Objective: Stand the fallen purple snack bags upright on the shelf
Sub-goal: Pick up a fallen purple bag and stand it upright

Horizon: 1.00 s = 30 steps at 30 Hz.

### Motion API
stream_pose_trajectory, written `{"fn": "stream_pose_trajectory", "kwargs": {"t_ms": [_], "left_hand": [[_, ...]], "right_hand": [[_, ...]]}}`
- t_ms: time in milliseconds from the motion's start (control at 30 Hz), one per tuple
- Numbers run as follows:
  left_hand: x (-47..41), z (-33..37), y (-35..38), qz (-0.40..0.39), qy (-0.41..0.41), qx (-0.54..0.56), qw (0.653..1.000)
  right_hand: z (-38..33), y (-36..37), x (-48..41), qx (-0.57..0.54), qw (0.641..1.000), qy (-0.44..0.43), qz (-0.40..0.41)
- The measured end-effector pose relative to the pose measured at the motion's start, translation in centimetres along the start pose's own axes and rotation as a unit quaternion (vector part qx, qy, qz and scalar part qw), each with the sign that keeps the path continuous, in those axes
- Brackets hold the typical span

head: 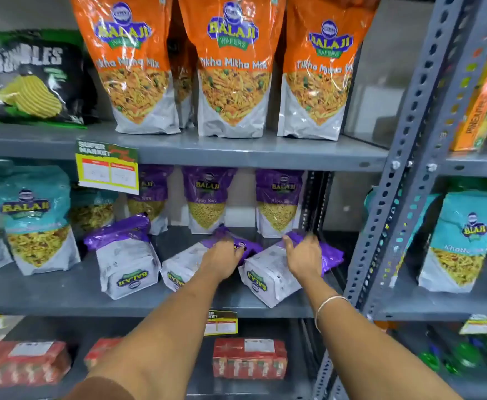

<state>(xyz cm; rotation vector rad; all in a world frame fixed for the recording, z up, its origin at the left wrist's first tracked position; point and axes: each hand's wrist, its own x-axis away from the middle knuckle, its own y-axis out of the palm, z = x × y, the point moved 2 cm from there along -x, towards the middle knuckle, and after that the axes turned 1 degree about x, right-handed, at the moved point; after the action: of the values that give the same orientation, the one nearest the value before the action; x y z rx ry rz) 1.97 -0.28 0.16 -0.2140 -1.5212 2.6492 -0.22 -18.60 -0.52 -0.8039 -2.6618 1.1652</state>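
Reaching both hands, left (222, 256) and right (304, 256), open-fingered onto two fallen purple-and-white foil snack bags (268, 280) lying flat on the grey metal shelf (63, 295), seemingly to grip their tops and tip them upright.

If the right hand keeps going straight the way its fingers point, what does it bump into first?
Most likely the purple top of the fallen purple bag right under the right hand. The fingers already look to be at it. Beyond stands an upright purple Aloo Sev bag, though depth is hard to judge.
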Motion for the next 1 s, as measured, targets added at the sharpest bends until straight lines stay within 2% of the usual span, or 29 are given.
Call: {"fn": "stream_pose_trajectory", "kwargs": {"t_ms": [33, 67, 100, 167, 233, 300, 467, 533, 633, 767, 900, 933, 1000], "left_hand": [[-0.9, -0.1, 0.6, -0.029, -0.006, 0.023, 0.999], [-1.6, -0.4, 1.4, -0.058, -0.006, 0.043, 0.997], [-2.8, -0.7, 2.3, -0.094, -0.01, 0.063, 0.993], [-4.7, -1.1, 3.7, -0.137, -0.017, 0.079, 0.987], [-6.5, -1.6, 5.1, -0.16, -0.015, 0.076, 0.984], [-7.8, -1.6, 5.9, -0.179, -0.014, 0.07, 0.981], [-10.3, -0.8, 7.5, -0.22, -0.007, 0.104, 0.97], [-10.7, -0.8, 8.0, -0.244, -0.031, 0.161, 0.956], [-11.5, -1.3, 8.9, -0.278, -0.073, 0.253, 0.924], [-12.5, -1.6, 10.0, -0.331, -0.112, 0.313, 0.883], [-11.7, 0.5, 8.6, -0.396, -0.115, 0.378, 0.829], [-11.9, 0.7, 8.3, -0.387, -0.11, 0.389, 0.828], [-12.3, 1.3, 7.8, -0.339, -0.076, 0.397, 0.849]], "right_hand": [[0.5, 0.3, -0.6, -0.042, 0.998, 0.052, 0.007], [1.2, 1.0, -1.2, -0.049, 0.993, 0.108, -0.018], [2.8, 2.2, -2.6, -0.103, 0.983, 0.148, -0.041], [7.3, 5.8, -6.4, -0.205, 0.96, 0.171, -0.087], [7.9, 6.9, -6.0, -0.301, 0.921, 0.231, -0.09], [5.6, 5.7, -3.1, -0.382, 0.881, 0.26, -0.105], [6.1, 6.4, -3.9, -0.445, 0.833, 0.308, -0.111], [7.2, 6.9, -5.2, -0.405, 0.841, 0.33, -0.138], [7.9, 7.0, -5.9, -0.388, 0.842, 0.33, -0.179], [8.4, 6.1, -6.3, -0.411, 0.823, 0.32, -0.225], [8.0, 4.5, -8.4, -0.431, 0.833, 0.249, -0.24], [7.3, 3.9, -9.0, -0.432, 0.841, 0.217, -0.242], [6.1, 3.1, -10.6, -0.422, 0.863, 0.133, -0.245]]}}
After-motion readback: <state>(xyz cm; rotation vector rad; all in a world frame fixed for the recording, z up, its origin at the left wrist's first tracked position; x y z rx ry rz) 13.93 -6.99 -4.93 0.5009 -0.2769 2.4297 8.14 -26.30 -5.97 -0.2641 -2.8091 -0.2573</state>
